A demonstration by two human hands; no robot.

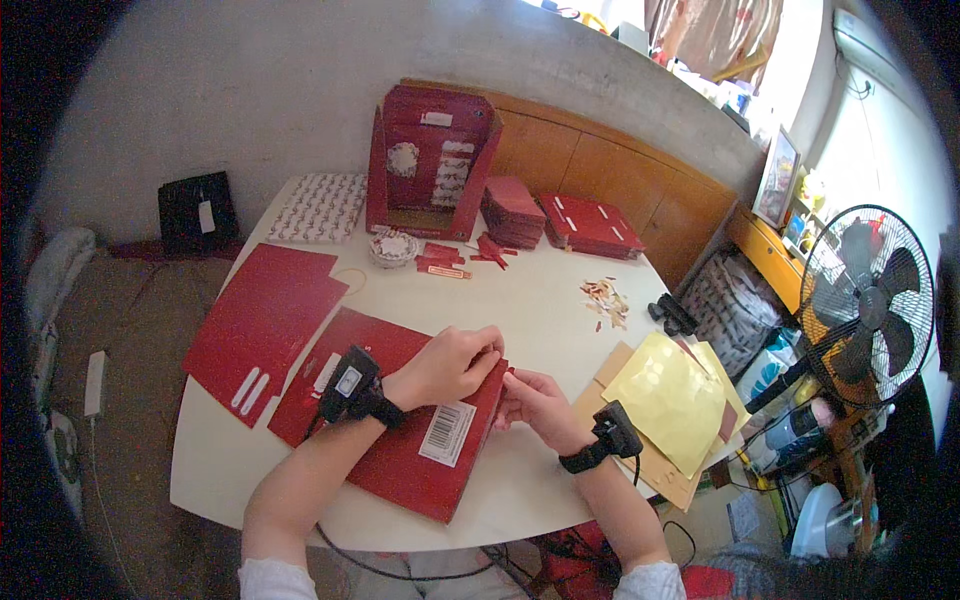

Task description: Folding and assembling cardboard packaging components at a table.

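A flat dark red cardboard piece (385, 470) with a white barcode label (447, 434) lies at a slant on the near part of the table. My left hand (450, 365) rests over its upper part, fingers curled in and closed at the top right corner. On the right-hand edge, just below that corner, my right hand (535, 402) pinches the cardboard between thumb and fingers. The fingertips of both hands are close together, and what lies right between them is partly hidden. Each wrist carries a black strapped device.
More red cardboard sheets (262, 320) lie to the left. A red display box (435, 150), a bowl of stickers (393, 248) and red cardboard stacks (590, 224) stand at the back. Paper scraps (605, 302) and yellow sheets (665, 400) lie right; a fan (868, 305) stands beyond.
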